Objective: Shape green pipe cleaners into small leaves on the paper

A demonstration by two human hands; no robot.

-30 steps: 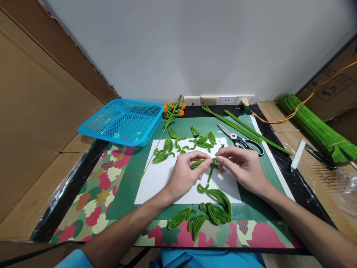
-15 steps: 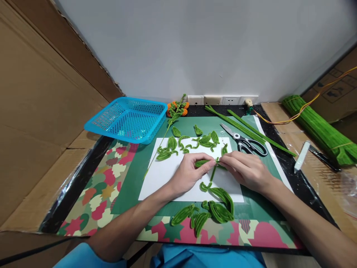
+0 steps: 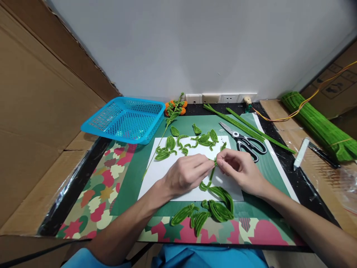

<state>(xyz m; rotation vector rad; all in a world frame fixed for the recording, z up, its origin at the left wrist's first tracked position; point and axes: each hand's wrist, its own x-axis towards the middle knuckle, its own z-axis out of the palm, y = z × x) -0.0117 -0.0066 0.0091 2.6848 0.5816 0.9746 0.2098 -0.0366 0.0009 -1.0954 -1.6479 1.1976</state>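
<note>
A blue perforated basket [image 3: 148, 136] sits at the back left of the desk [image 3: 304, 178]. Behind it rises a plain pale wall [image 3: 167, 44]; to its left stands a brown cardboard panel [image 3: 50, 82]. Right of the basket, a row of sockets [image 3: 211, 98] lines the wall, a cream plug [image 3: 247, 99] in the end farthest from it, trailing a yellow-orange wire [image 3: 279, 120] away. Scissors [image 3: 245, 141] lie well right of the basket, tips pointing its way. Farther from it still rest a pale slim tool [image 3: 301, 154] and a black one [image 3: 323, 155]. A patterned covering [image 3: 100, 190] spreads in front of it.
</note>
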